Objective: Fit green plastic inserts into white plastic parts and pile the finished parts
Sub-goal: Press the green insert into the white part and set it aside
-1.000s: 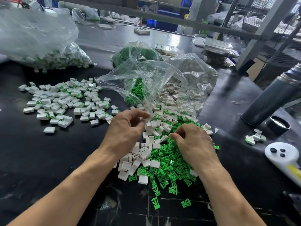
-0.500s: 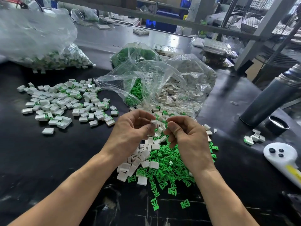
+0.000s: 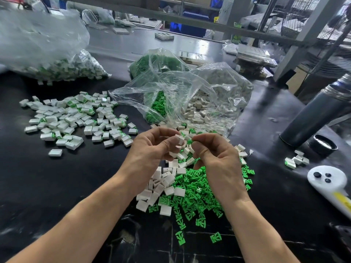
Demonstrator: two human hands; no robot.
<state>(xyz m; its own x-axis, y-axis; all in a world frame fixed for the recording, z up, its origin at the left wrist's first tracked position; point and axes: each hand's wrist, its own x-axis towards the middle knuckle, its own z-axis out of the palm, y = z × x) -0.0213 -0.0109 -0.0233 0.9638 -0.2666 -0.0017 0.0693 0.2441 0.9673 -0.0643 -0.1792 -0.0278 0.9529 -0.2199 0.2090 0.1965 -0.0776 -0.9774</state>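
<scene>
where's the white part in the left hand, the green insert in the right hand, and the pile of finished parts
white part (image 3: 179, 139), head view, on its upper face above the thumb
green insert (image 3: 189, 142), head view, on the bit showing past the fingertips
pile of finished parts (image 3: 76, 118), head view, middle of the heap

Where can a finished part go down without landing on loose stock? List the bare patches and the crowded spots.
Bare black table lies near the left forearm, below the finished pile. Another bare strip runs between the green inserts and the white controller. Crowded: under both hands, where white parts and inserts mix, and around the open bags behind.
</scene>
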